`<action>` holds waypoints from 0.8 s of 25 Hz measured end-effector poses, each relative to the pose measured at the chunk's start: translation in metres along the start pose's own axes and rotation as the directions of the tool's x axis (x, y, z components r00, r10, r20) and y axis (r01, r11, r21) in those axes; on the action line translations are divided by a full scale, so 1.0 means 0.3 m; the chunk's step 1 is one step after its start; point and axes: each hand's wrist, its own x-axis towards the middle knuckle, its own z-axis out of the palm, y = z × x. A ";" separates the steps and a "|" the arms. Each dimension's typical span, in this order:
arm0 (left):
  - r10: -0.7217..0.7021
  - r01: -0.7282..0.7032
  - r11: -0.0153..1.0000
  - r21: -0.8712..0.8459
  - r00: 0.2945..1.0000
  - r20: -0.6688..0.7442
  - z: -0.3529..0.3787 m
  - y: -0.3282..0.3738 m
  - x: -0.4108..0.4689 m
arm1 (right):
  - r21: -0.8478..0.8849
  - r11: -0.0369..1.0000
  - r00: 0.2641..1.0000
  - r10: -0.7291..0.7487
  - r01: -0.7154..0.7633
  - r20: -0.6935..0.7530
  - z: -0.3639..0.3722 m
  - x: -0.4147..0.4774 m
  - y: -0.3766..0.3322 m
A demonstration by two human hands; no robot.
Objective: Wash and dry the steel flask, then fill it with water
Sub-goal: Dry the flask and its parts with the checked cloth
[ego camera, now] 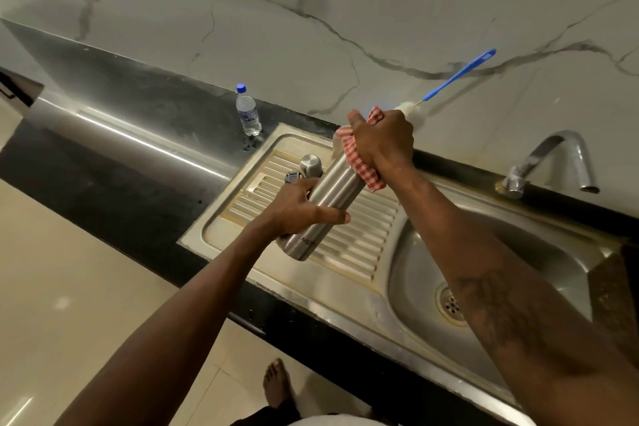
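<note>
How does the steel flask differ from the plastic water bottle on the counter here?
The steel flask is opaque brushed metal; the plastic water bottle is clear with a blue cap. The flask is tilted, held over the drainboard by the left hand low down and by the right hand through a checked cloth. The bottle stands upright on the black counter, untouched. Both are slim cylinders.

Brushed steel flask, centre frame, lettering near base, uncapped. Tilted: base lower left, neck upper right. Left hand grips lower body. Right hand grips red-white checked cloth wrapped over upper end. Steel cap upright just beside, upper left.
</note>
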 end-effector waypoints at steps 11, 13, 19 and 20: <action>-0.043 -0.011 0.993 -0.118 0.894 -0.445 -0.292 -0.403 0.021 | 0.610 0.517 0.783 0.534 -0.600 0.318 0.440 0.231 0.189; -0.134 0.028 0.976 -0.217 0.861 -0.491 -0.331 -0.464 0.033 | 0.587 0.505 0.761 0.546 -0.633 0.351 0.462 0.184 0.191; -0.220 0.088 0.951 -0.297 0.867 -0.448 -0.333 -0.524 0.066 | 0.672 0.414 0.737 0.604 -0.614 0.301 0.508 0.181 0.294; -0.211 0.086 0.954 -0.287 0.872 -0.441 -0.327 -0.527 0.069 | 0.685 0.437 0.755 0.603 -0.584 0.259 0.484 0.139 0.253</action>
